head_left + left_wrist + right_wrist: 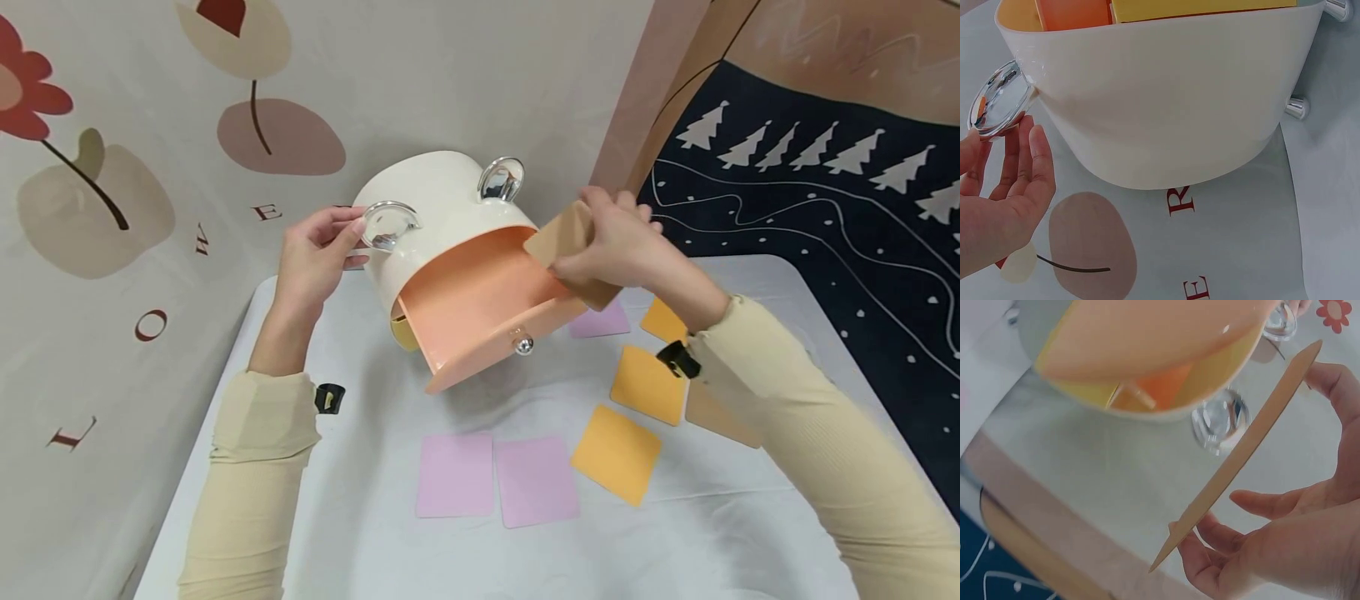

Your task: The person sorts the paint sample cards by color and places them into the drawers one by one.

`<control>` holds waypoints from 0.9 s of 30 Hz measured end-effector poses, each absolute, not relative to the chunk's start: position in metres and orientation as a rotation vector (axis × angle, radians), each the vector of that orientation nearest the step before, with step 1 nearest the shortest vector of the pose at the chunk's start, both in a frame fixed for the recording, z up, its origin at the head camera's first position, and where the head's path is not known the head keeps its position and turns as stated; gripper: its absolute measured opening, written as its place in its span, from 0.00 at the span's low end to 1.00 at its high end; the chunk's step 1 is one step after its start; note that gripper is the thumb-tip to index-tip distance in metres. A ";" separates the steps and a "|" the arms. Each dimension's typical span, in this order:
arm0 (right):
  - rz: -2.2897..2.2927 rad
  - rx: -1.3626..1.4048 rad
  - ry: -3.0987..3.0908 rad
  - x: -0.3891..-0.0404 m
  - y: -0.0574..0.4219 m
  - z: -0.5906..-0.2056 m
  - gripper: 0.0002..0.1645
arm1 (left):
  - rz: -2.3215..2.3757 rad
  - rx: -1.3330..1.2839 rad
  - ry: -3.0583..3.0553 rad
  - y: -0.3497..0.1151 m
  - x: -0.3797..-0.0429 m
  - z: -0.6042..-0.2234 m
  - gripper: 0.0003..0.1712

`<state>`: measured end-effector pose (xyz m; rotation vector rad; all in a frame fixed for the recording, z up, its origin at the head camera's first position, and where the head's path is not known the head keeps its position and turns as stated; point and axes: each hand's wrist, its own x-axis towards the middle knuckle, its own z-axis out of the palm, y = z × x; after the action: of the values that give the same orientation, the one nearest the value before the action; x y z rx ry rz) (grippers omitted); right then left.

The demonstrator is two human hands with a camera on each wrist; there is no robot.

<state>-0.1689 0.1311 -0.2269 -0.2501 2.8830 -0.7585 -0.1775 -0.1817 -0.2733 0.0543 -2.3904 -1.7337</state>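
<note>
Your left hand (311, 254) pinches the near silver ear (390, 227) of the rounded white box (427, 196), its fingertips at the ear's outer rim and the box wall just beyond them. Your right hand (626, 242) grips a brown card (558, 235) between thumb and fingers, tilted; whether it is one card or several you cannot tell. The card sticks out on the box side of those fingers, over the right end of the peach drawer (465, 292), which is pulled out between your hands with its silver ball knob (525, 345) facing you; card-to-drawer contact is unclear. The second silver ear (501, 179) stands just beyond the card, on the far side of the drawer opening. Below and nearer you than your right fingers, orange squares (617, 454) and a brown square (716, 412) lie on the white cloth (375, 533), your right sleeve (795, 417) covering some of them. Two lilac squares (454, 475) lie nearer you than the drawer, well apart from both hands' fingers.
</note>
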 end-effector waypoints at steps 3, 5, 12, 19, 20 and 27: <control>-0.745 -0.243 2.888 -0.174 0.115 -0.230 0.53 | -1.764 0.049 -2.364 -0.182 -0.178 -0.273 0.15; -0.731 -0.233 2.896 -0.177 0.105 -0.232 0.52 | -1.779 0.048 -2.354 -0.182 -0.178 -0.273 0.14; -0.668 -0.197 2.941 -0.179 0.075 -0.235 0.39 | -1.744 0.060 -2.388 -0.182 -0.177 -0.272 0.16; -0.627 -0.122 2.923 -0.174 0.058 -0.234 0.52 | -1.763 0.061 -2.380 -0.182 -0.178 -0.272 0.15; -0.622 -0.119 2.917 -0.173 0.057 -0.234 0.53 | -1.766 0.060 -2.377 -0.182 -0.178 -0.272 0.15; -0.616 -0.106 2.903 -0.172 0.052 -0.234 0.55 | -1.779 0.059 -2.366 -0.182 -0.178 -0.272 0.15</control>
<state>-0.1722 0.0525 -0.2339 -0.1064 2.9033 -0.6157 -0.1784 -0.1822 -0.2724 0.0590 -2.3660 -1.7794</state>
